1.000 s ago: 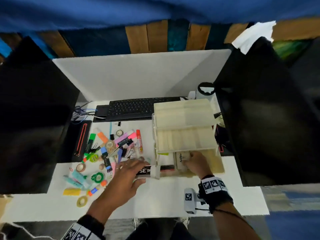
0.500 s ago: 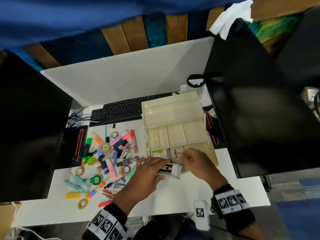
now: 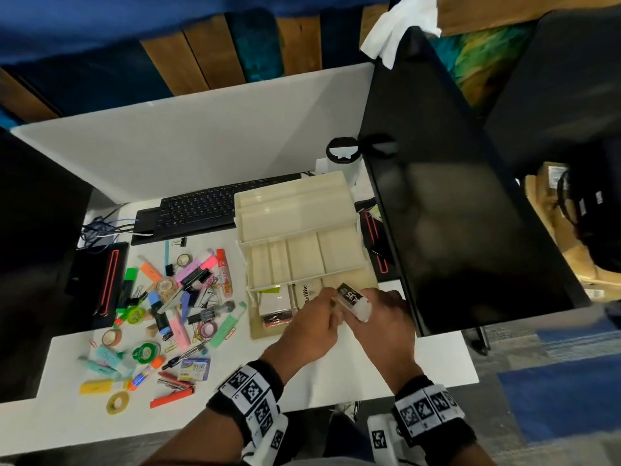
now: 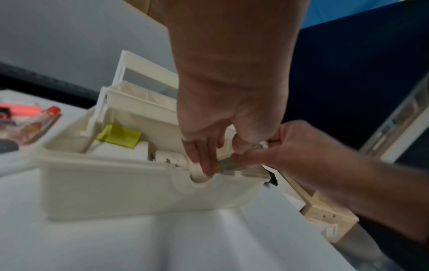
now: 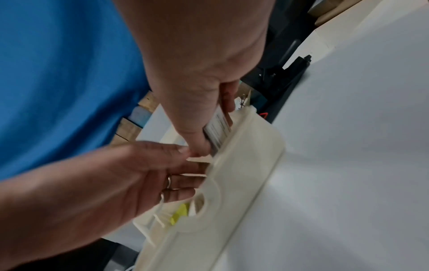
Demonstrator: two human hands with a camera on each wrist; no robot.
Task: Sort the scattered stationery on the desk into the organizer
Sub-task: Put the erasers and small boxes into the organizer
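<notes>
A cream tiered organizer (image 3: pixel 299 200) stands open on the white desk, its upper tray swung back. Both hands meet over the right part of its bottom compartment (image 4: pixel 116 192). They hold a white stick with a black label (image 3: pixel 351 297) tilted above it. My left hand (image 3: pixel 331 307) pinches the stick's near end with fingers reaching down inside the rim. My right hand (image 3: pixel 369 306) grips the stick (image 5: pixel 218 126) between thumb and fingers. A scattered pile of highlighters, clips, tape rolls and pens (image 3: pixel 181 297) lies left of the organizer.
A black keyboard (image 3: pixel 201 210) sits behind the pile. Large black monitors flank the desk on the right (image 3: pixel 470 213) and the left (image 3: pixel 33 247). A lidded cup (image 3: pixel 346 156) stands behind the organizer. Yellow-green sticky notes (image 4: pixel 118 135) and a white box (image 3: pixel 304 294) lie in the bottom compartment.
My left hand lifted the labelled stick from the desk left of the organizer and carried it right, over the bottom compartment. The right hand has taken hold of it too.
</notes>
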